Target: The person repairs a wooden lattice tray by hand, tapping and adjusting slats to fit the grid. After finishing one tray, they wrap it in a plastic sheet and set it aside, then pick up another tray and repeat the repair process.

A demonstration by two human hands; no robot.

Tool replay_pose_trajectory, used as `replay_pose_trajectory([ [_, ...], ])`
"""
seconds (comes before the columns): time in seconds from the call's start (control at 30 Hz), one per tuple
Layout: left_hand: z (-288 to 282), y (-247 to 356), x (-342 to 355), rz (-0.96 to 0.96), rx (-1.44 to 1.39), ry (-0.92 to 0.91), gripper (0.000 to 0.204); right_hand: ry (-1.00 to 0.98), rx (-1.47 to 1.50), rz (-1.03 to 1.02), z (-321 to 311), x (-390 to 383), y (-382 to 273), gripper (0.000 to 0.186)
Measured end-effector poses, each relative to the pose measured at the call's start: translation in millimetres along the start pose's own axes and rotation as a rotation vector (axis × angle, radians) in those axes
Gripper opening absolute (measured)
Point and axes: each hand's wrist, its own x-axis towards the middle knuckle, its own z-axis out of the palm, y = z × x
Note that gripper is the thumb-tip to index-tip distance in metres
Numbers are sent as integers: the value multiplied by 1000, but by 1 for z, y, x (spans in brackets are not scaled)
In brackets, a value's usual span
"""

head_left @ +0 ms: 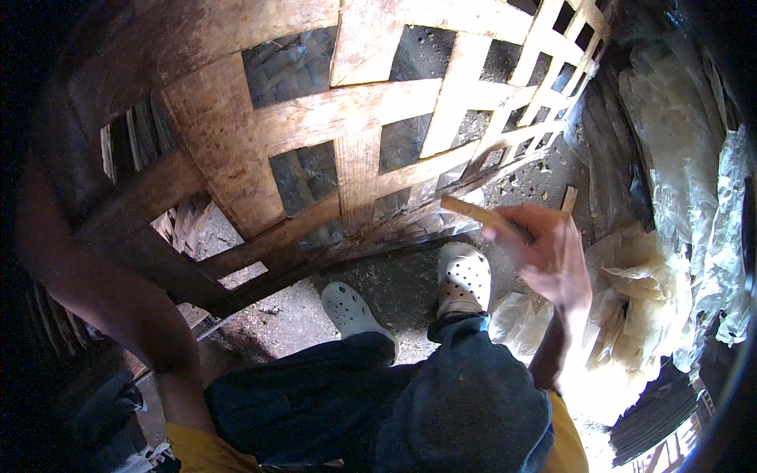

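A large woven lattice panel of flat wooden strips (213, 142) stands slanted before me, with square gaps between its crossing slats. My right hand (548, 248) is closed around a short flat wooden stick (473, 211), whose blunt end points left toward the panel's lower edge. The hand is slightly blurred. On the left, my left forearm (118, 303) reaches up along the panel's shadowed side. The left hand fades into the dark at the picture's rim, so its fingers cannot be made out.
My feet in pale clogs (464, 276) stand on the dirty floor below the panel. Crumpled translucent plastic sheeting (670, 118) hangs and heaps along the right. A small wood piece (569, 199) shows beyond my right hand. Stacked thin strips (662, 418) lie at the lower right.
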Motion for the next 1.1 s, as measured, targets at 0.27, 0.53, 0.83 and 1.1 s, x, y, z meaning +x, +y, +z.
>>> replay_pose_trajectory([
  [0.27, 60, -24, 6, -653, -539, -15, 43, 175, -258, 359, -6, 2, 28, 40],
  [0.53, 111, -29, -11, -912, -807, -48, 44, 387, -18, 43, 1, 7, 30, 43],
  [0.83, 130, -28, -35, -975, -901, -8, 44, 385, -5, -205, 9, 32, 23, 43],
  [1.1, 105, 10, -19, -1070, -1036, -141, 46, 78, 169, -501, 41, 34, -80, 51],
])
